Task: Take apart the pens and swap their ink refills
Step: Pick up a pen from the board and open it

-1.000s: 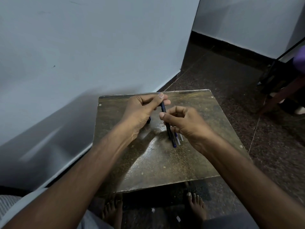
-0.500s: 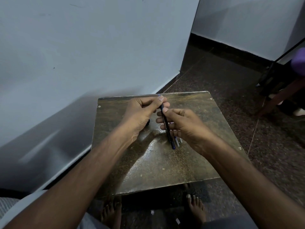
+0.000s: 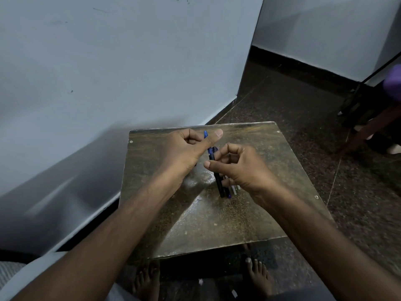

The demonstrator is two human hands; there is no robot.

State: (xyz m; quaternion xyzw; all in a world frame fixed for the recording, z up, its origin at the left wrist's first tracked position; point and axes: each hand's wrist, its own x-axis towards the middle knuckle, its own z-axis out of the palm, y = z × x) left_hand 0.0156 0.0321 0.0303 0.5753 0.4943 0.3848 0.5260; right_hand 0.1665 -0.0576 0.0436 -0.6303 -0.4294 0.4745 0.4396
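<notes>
I hold a dark pen (image 3: 217,177) upright and tilted over a small worn brown table (image 3: 217,224). My left hand (image 3: 184,148) grips its blue upper end (image 3: 207,141) between thumb and curled fingers. The thumb and fingers of my right hand (image 3: 243,168) pinch the dark barrel lower down. Under my right hand, another pen with a blue tip (image 3: 229,195) and pale thin refills (image 3: 234,189) lie on the table, partly hidden by the hand.
A pale wall (image 3: 108,72) runs close along the table's left and far side. Dark speckled floor (image 3: 303,127) lies to the right. Wooden furniture legs (image 3: 368,129) stand at far right. My bare feet (image 3: 258,276) rest under the table's near edge.
The blue upper end of the pen now shows past my left thumb, where it was covered before. My right hand has shifted slightly down the barrel, its fingers more curled.
</notes>
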